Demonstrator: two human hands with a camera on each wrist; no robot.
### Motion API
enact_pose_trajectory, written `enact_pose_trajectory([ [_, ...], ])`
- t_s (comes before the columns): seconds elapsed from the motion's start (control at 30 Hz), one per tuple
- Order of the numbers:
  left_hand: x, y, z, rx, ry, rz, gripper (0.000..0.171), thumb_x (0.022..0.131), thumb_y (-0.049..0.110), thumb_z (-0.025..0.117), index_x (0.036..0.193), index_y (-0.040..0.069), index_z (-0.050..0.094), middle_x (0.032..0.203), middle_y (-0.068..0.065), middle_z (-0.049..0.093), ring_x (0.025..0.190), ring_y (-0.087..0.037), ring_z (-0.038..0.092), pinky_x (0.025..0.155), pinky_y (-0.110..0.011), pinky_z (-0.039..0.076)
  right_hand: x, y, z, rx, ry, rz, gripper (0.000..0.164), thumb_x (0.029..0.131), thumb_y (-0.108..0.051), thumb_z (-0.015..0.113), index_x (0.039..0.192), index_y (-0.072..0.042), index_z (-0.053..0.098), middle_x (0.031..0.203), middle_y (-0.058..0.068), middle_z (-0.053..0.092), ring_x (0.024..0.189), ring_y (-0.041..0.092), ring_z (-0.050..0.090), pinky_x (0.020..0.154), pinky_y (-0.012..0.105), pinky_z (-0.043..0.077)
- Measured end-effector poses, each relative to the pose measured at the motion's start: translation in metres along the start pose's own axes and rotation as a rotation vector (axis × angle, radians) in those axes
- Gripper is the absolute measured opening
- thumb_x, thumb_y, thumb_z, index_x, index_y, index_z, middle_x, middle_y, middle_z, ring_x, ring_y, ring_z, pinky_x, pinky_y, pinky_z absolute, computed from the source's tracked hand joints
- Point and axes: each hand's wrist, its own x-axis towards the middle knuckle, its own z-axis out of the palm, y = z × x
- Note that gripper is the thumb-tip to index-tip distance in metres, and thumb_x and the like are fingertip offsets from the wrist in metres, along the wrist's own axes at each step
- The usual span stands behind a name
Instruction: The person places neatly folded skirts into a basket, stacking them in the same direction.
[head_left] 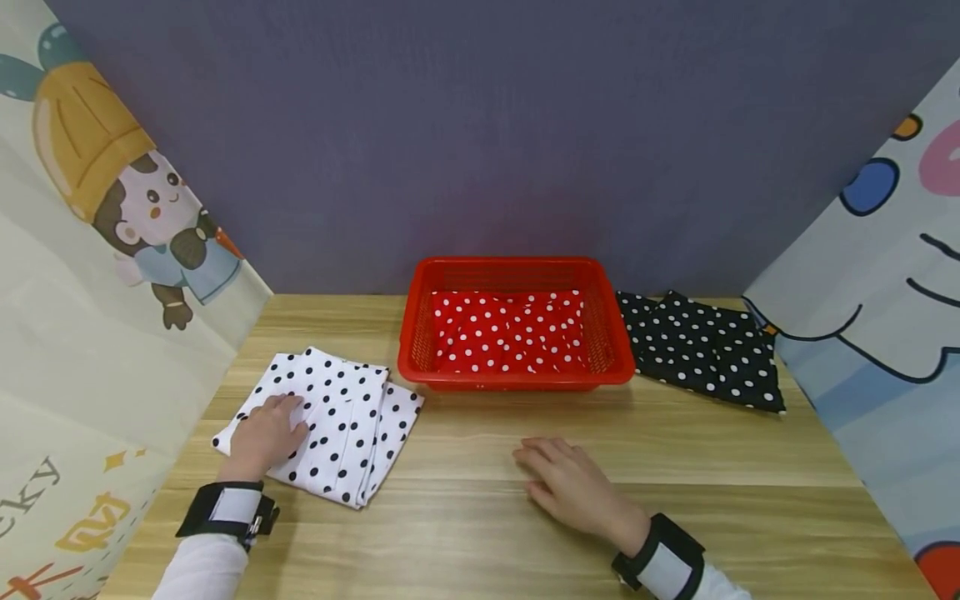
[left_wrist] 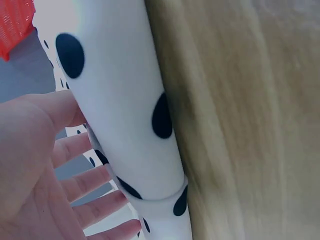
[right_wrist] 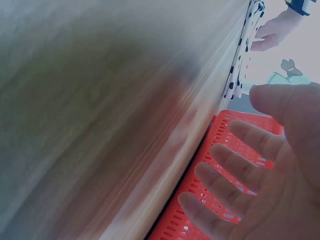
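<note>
A folded white cloth with black dots (head_left: 337,417) lies on the left of the table. My left hand (head_left: 268,433) rests on its left part, fingers loosely extended; in the left wrist view the thumb and fingertips meet the edge of the dotted cloth (left_wrist: 115,90) without curling round it. On the right, my right hand (head_left: 573,487) is low over the table in front of the red basket, its fingers relaxed and holding nothing. The right wrist view shows its spread fingers (right_wrist: 225,185) with the basket (right_wrist: 220,125) behind them.
The red plastic basket (head_left: 517,381) stands at the back middle, holding a red cloth with white dots (head_left: 510,333). To its right lies a black cloth with white dots (head_left: 705,350). A grey-blue wall (head_left: 495,142) rises behind the wooden table (head_left: 450,533).
</note>
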Motion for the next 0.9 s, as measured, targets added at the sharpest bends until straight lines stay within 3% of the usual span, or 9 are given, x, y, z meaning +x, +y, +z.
enact_pose_trajectory([
  [0.33,-0.020,0.010,0.000,-0.012,-0.009,0.008,0.043,0.082,0.022,0.061,0.115,-0.003,0.055,0.120,-0.032,0.049,0.100,-0.052,0.051,0.079,-0.058,0.044,-0.001,-0.003,-0.001,0.032,-0.037,0.038,0.041,0.085,-0.032,0.064,0.123,-0.018,0.057,0.128,0.004,0.053,0.114,0.022,0.051,0.090,0.045,0.045],
  [0.6,-0.040,0.025,0.006,-0.001,0.064,0.057,0.037,0.081,0.022,0.062,0.110,-0.001,0.060,0.118,-0.029,0.053,0.098,-0.049,0.054,0.077,-0.056,0.046,0.001,-0.004,0.001,0.039,-0.031,0.034,0.042,0.085,-0.031,0.064,0.124,-0.018,0.056,0.129,0.004,0.052,0.115,0.022,0.051,0.090,0.046,0.045],
  [0.9,-0.058,0.042,0.008,-0.012,0.078,0.101,0.037,0.087,0.026,0.055,0.114,0.002,0.061,0.121,-0.029,0.052,0.103,-0.048,0.053,0.081,-0.058,0.043,0.006,-0.009,0.004,0.031,-0.011,0.012,0.041,0.084,-0.030,0.064,0.122,-0.018,0.057,0.128,0.004,0.053,0.114,0.021,0.051,0.091,0.045,0.045],
])
